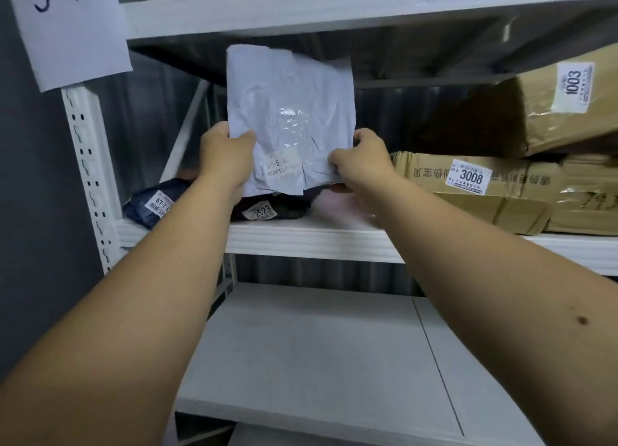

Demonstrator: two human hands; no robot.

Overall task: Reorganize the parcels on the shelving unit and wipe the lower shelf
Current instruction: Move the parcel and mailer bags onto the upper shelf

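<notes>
Lower shelf [317, 352] bare; left hand [225, 159] and right hand [363, 159], equally near, pinch the grey parcel's [289, 111] bottom corners, long axis upright above the middle shelf [311, 238], apparently clear of the dark parcels [267, 209].

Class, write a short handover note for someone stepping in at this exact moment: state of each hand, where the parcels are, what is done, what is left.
Left hand and right hand each grip a lower edge of the grey poly mailer, held upright above the middle shelf.
Two dark bagged parcels lie at that shelf's left end; cardboard boxes 3008 and 1003 are stacked at its right.
The lower shelf holds no parcels in view.
Left: set the mailer down, then wipe the lower shelf; no cloth is in view.
</notes>
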